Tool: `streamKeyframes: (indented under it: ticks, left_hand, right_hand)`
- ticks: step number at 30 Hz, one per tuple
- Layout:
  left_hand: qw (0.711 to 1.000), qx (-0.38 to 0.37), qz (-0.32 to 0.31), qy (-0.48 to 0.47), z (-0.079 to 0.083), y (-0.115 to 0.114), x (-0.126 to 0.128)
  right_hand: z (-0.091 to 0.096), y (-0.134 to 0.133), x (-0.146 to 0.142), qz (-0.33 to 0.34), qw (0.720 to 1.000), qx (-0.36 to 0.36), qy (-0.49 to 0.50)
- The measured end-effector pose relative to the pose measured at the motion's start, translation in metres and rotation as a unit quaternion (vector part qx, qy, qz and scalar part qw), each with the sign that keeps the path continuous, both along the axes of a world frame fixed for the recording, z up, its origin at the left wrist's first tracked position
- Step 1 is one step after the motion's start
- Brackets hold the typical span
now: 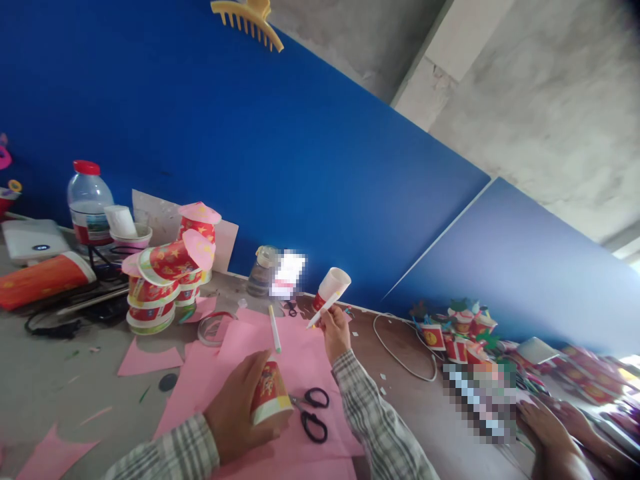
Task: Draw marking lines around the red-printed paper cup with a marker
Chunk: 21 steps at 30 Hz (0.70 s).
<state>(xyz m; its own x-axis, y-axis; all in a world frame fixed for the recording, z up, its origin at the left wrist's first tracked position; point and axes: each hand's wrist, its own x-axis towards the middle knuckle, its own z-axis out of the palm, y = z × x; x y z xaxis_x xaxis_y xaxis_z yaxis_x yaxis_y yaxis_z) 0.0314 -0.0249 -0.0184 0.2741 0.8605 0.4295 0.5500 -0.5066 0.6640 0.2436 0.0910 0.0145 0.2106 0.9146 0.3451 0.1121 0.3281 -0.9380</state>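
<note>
My left hand [237, 410] is wrapped around a red and gold paper cup [270, 390], which sits on sheets of pink paper [295, 340]. My right hand [336, 331] is closed on a slim white pen [323, 314], its tip slanting down to the left above the paper. Just beyond that hand is another paper cup [340, 281] with a white rim. Beside the held cup lie scissors [314, 417] with black handles, their blades partly hidden by the cup. A white and green marker [275, 330] rests on the paper between my hands.
At left stand stacked red cups with pink paper tops [170, 260], a water bottle [90, 200] and a roll of tape [215, 329]. A jar [263, 270] and a lit phone [289, 273] lean near the blue partition [300, 167]. Another person's hands [547, 423] are at right.
</note>
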Motion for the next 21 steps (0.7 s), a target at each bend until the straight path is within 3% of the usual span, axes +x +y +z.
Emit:
streamKeyframes:
  ticks: [5, 9, 14, 21]
  left_hand:
    - [1.0, -0.004, -0.016, -0.003, 0.001, 0.001, 0.0]
    - [1.0, 0.023, -0.005, 0.006, -0.002, 0.001, 0.0]
    - [1.0, 0.01, 0.011, 0.004, -0.003, 0.002, 0.001]
    - [1.0, 0.008, 0.024, 0.003, 0.001, 0.004, 0.0]
  right_hand:
    - [0.014, -0.06, -0.016, 0.045, 0.994, 0.032, 0.097]
    - [0.013, -0.104, -0.035, 0.092, 0.991, 0.022, 0.093]
    - [0.002, -0.131, -0.046, 0.105, 0.989, 0.064, -0.078]
    - [-0.009, -0.139, -0.043, 0.112, 0.971, 0.105, -0.185]
